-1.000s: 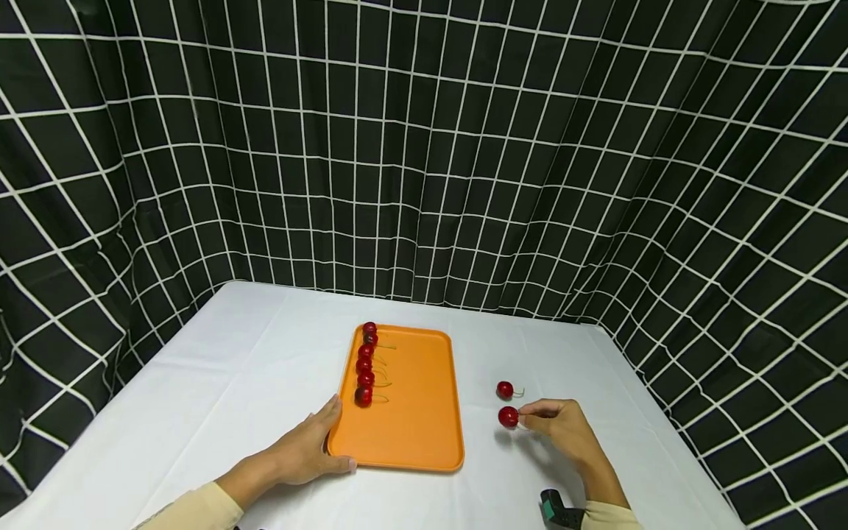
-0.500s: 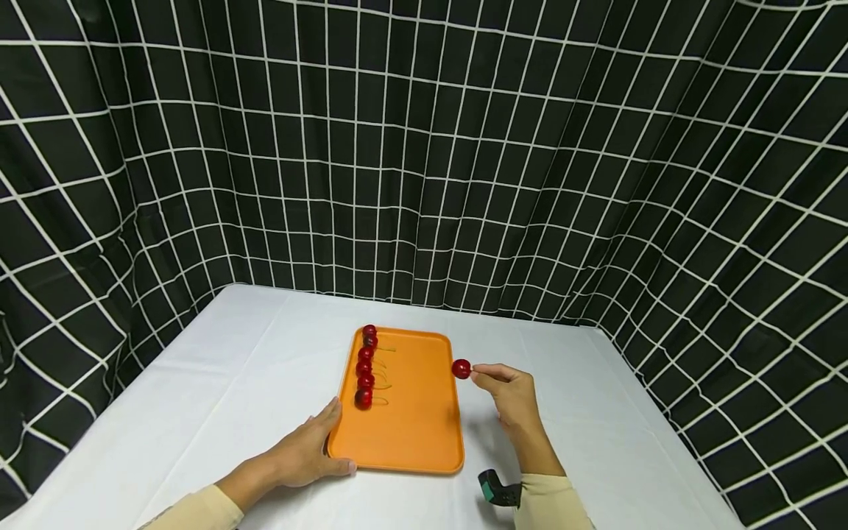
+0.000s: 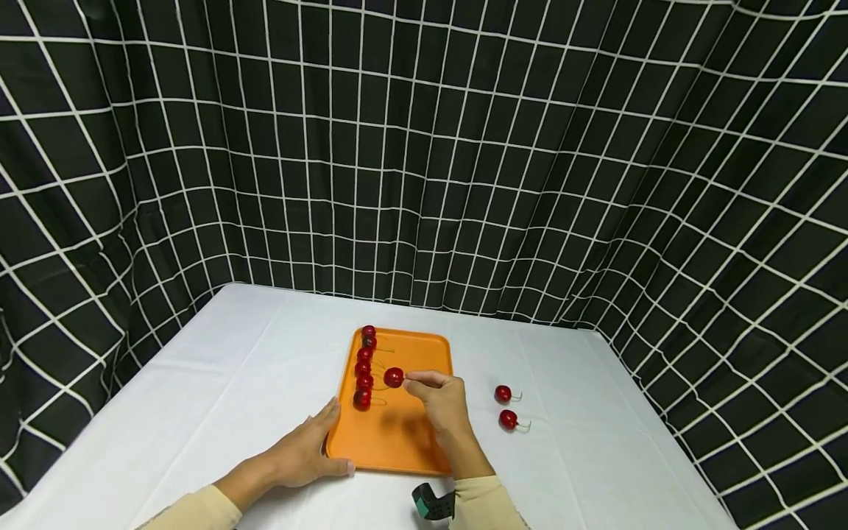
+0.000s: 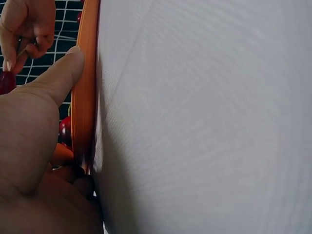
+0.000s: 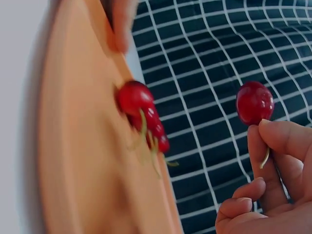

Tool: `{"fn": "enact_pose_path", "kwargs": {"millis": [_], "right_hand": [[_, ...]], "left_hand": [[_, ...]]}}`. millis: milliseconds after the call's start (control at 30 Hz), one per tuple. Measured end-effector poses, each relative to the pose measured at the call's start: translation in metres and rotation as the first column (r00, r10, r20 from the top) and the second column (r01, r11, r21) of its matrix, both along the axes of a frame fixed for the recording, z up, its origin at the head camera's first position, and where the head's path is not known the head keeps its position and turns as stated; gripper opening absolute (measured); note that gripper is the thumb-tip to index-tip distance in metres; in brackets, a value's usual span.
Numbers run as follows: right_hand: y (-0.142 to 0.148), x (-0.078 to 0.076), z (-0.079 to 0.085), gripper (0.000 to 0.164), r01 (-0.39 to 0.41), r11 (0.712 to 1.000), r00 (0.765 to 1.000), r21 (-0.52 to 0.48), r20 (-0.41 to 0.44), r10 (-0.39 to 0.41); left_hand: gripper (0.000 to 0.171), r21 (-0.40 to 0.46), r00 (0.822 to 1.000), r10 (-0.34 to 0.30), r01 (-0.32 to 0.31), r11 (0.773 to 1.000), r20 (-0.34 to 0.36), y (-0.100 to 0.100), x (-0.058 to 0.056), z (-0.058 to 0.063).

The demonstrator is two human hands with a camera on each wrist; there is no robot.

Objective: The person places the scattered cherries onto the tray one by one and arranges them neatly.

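Observation:
An orange tray (image 3: pixel 377 453) lies on the table, a row of several red cherries (image 3: pixel 364 382) along its left side, stems pointing right. My left hand (image 3: pixel 305 449) grips the tray's near-left corner, fingers along the left side; in the left wrist view the thumb (image 4: pixel 66 73) presses the rim. Above the tray's middle my right hand (image 3: pixel 442 408) pinches a cherry (image 3: pixel 394 377) by its stem between thumb and fingertips. That cherry (image 5: pixel 254 103) hangs clear of the tray in the right wrist view, its stem end running between the fingers.
Two more cherries, one farther (image 3: pixel 503 394) and one nearer (image 3: pixel 509 420), lie on the white tablecloth (image 3: pixel 583 412) right of the tray. A black curtain with white grid lines (image 3: pixel 424 162) surrounds the table's back and sides. A dark wrist strap (image 3: pixel 433 502) sits at the right sleeve.
My right hand has carried the cherry leftward from the table over the tray, uncovering two cherries on the right. The left hand and the tray have stayed put.

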State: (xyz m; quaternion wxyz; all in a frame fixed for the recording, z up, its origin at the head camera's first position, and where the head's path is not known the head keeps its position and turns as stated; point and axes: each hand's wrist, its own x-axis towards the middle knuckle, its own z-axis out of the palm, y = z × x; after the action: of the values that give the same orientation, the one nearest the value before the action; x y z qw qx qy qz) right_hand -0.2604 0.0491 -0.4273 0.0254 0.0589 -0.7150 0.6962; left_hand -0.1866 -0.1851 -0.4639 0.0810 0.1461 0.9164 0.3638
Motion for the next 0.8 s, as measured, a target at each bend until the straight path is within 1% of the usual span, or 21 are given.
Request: {"fn": "enact_pose_path", "kwargs": {"millis": [67,267,367,533,700,800], "right_hand": [[-0.007,0.002,-0.004,0.013,-0.009,1.0,1.0,0.0,0.014,0.009],[-0.024,0.009,-0.015,0.009,-0.018,0.999,0.999,0.048,0.051,0.015],[-0.032,0.012,-0.019,0.008,-0.03,0.997,0.998,0.067,0.054,0.027],[-0.042,0.014,-0.025,0.005,-0.038,0.989,0.998,0.141,0.045,0.032],[-0.047,0.015,-0.03,0.006,-0.032,0.98,0.998,0.196,0.061,0.021],[-0.048,0.016,-0.032,0.005,-0.041,0.973,0.998,0.227,0.064,0.027]], "left_hand": [[0.114,0.006,1.0,-0.001,0.0,1.0,0.006,0.0,0.0,-0.001],[0.112,0.003,1.0,-0.007,0.007,1.0,0.0,0.0,0.001,-0.002],[0.111,0.009,1.0,-0.011,0.011,1.0,-0.008,-0.001,0.001,-0.002],[0.11,0.016,1.0,-0.018,0.019,1.0,-0.019,-0.001,0.0,-0.001],[0.11,0.023,1.0,-0.021,0.021,0.999,-0.023,-0.001,0.0,-0.002],[0.11,0.021,0.999,-0.02,0.02,1.0,-0.026,-0.001,0.0,-0.002]]}}
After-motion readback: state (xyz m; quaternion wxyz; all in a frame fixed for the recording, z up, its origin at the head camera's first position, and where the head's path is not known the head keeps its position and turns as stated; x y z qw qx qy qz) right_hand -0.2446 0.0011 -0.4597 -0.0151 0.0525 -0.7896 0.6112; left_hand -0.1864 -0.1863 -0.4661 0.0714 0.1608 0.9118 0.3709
